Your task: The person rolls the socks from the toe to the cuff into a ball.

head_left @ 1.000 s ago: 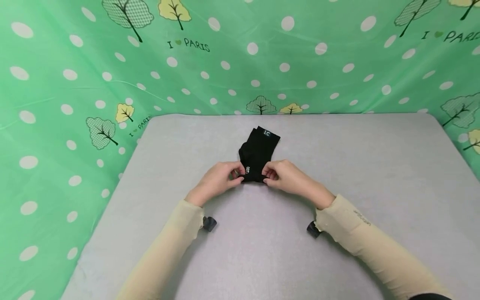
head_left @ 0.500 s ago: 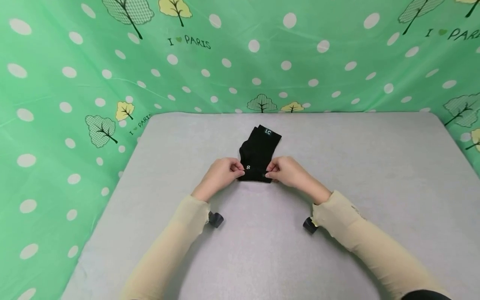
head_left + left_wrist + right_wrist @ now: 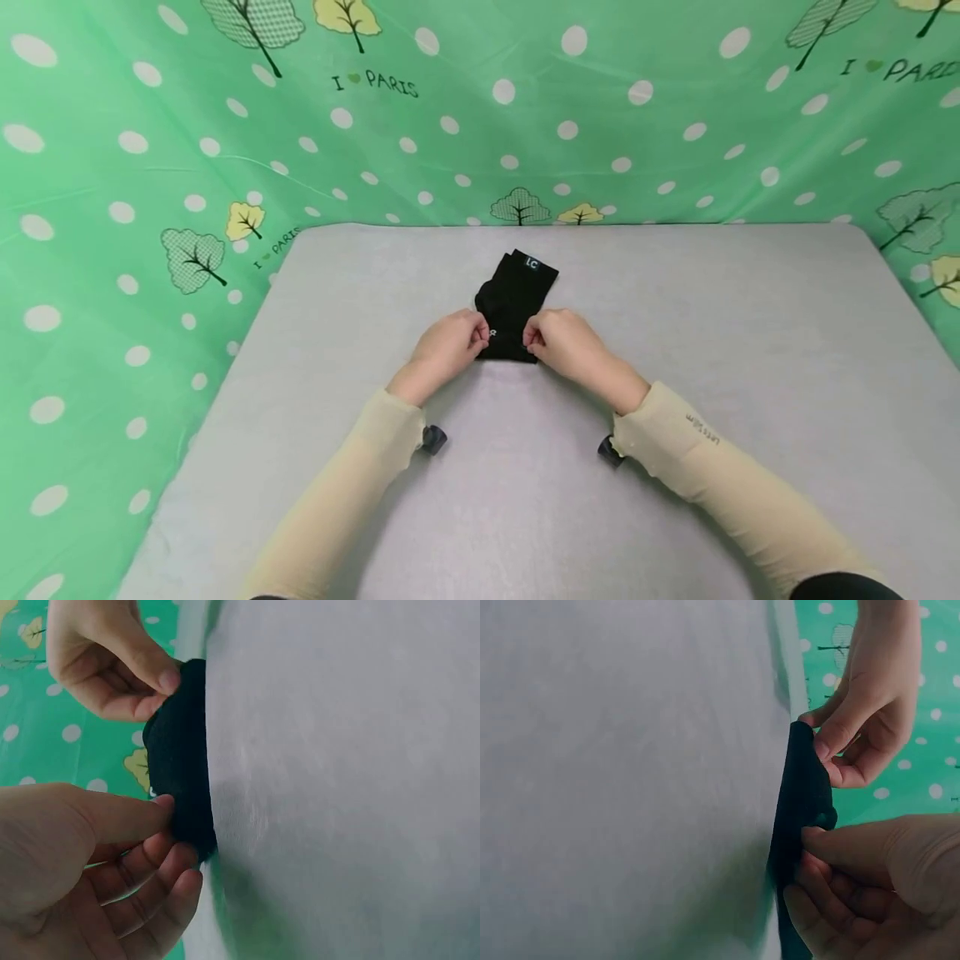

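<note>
A pair of black socks point(image 3: 514, 292) lies stacked on the grey table, cuffs pointing away and a small white label mark at the top. The near end is folded over toward the cuffs. At the left edge of that fold, my left hand point(image 3: 452, 340) pinches the fabric between thumb and fingers. My right hand point(image 3: 567, 342) pinches the fold's right side the same way. In the left wrist view the folded sock edge point(image 3: 180, 757) spans between both hands. The right wrist view shows the dark fold point(image 3: 802, 787) under both thumbs.
The grey table point(image 3: 712, 333) stretches out on both sides of the socks. Behind and to the left hangs a green dotted cloth point(image 3: 450, 125) with tree prints. A small black camera sits at each wrist point(image 3: 433, 439).
The near end of the socks has been folded over and flattened. Both hands have shifted slightly away from the near edge, still pinching the fold.
</note>
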Available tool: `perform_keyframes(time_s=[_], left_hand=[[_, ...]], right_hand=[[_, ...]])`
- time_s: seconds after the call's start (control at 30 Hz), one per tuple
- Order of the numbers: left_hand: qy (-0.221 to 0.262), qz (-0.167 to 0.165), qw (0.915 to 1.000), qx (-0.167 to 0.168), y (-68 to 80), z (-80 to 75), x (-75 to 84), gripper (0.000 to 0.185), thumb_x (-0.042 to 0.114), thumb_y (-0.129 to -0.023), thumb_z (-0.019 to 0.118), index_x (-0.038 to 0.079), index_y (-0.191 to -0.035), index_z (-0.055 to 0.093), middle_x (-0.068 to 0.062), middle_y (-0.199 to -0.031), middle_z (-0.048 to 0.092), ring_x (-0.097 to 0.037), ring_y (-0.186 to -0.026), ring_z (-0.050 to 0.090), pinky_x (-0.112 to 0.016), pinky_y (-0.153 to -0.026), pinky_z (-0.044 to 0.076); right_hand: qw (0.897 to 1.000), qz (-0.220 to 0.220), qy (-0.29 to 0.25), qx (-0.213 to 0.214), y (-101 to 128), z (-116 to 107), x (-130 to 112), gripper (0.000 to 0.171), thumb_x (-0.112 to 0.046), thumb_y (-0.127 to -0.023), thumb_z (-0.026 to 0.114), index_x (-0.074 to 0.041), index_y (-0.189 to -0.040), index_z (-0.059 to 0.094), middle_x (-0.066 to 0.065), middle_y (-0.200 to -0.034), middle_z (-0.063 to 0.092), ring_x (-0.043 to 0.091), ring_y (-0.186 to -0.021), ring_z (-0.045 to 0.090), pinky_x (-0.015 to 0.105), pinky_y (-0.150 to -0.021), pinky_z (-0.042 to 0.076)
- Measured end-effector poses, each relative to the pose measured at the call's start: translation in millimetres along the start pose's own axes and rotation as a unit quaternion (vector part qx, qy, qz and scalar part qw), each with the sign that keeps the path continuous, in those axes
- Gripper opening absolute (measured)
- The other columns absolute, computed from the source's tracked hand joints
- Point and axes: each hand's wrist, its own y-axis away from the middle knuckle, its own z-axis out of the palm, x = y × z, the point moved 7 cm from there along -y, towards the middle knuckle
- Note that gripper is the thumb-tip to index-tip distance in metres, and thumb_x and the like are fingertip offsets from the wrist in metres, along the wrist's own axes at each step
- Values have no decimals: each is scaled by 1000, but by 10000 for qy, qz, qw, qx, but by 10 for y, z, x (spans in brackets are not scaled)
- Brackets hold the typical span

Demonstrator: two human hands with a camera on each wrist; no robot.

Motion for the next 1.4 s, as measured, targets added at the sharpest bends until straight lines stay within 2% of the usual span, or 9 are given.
perform_keyframes(time_s=[0.1,0.27,0.5,0.63,0.8,0.93,1.07,1.27,1.4], left_hand=[[-5,202,9998,4,27,5,-7,3,14,-94,66,12,-94,64,-2,-94,61,-16,-84,59,-30,-77,49],[1,471,9989,-67,58,-3,3,19,16,-86,76,12,-99,63,-1,-99,59,-16,-88,58,-31,-80,50],[-339,575,9974,-256,47,27,65,27,17,-85,80,11,-101,58,-3,-102,55,-19,-89,55,-32,-80,50],[-369,505,9980,-135,44,16,56,23,16,-87,77,12,-101,60,-3,-103,57,-19,-90,57,-33,-80,51],[-309,527,9981,128,36,-17,36,19,19,-88,75,13,-102,63,-2,-100,60,-18,-88,59,-34,-78,52],[10,534,9981,317,23,-34,6,16,18,-89,74,13,-101,65,-2,-98,62,-17,-82,58,-32,-74,50],[387,541,9969,430,16,-39,-24,14,16,-88,75,12,-99,66,-3,-102,68,-17,-82,59,-32,-77,51],[1130,369,9924,325,29,-23,-83,14,18,-89,75,13,-100,68,-5,-102,73,-17,-92,70,-32,-84,56],[1645,251,9857,259,48,-21,-114,13,18,-89,75,12,-99,69,-5,-97,74,-17,-90,71,-30,-81,57]], right_hand=[[9999,-34,95,-92,16,-1,-31,4,-6,-82,76,-8,-84,73,4,-79,70,15,-71,62,34,-70,52],[9989,55,229,-404,19,49,-31,21,-15,-80,84,-6,-92,70,6,-84,67,17,-75,60,33,-72,52],[9983,144,328,-466,-4,120,-23,29,-15,-77,86,-4,-92,65,8,-88,65,20,-78,59,35,-74,51],[9986,105,331,-394,-6,115,-25,26,-13,-78,84,-3,-92,65,9,-89,65,21,-79,60,36,-75,52],[9996,220,-19,-189,2,63,37,18,-10,-81,79,-2,-95,69,10,-89,68,21,-81,62,36,-75,54],[9989,263,-398,-9,10,36,106,17,-10,-81,78,-2,-95,72,9,-87,70,20,-80,64,35,-74,54],[9975,330,-630,-21,20,23,150,16,-10,-82,77,-3,-95,72,9,-85,71,18,-78,66,34,-74,55],[9949,362,-923,-169,41,20,189,14,-11,-84,76,-3,-95,73,7,-83,71,15,-76,64,30,-72,53],[9909,368,-1252,-327,67,25,212,13,-11,-86,74,-2,-96,73,7,-84,71,14,-76,62,27,-70,51]])
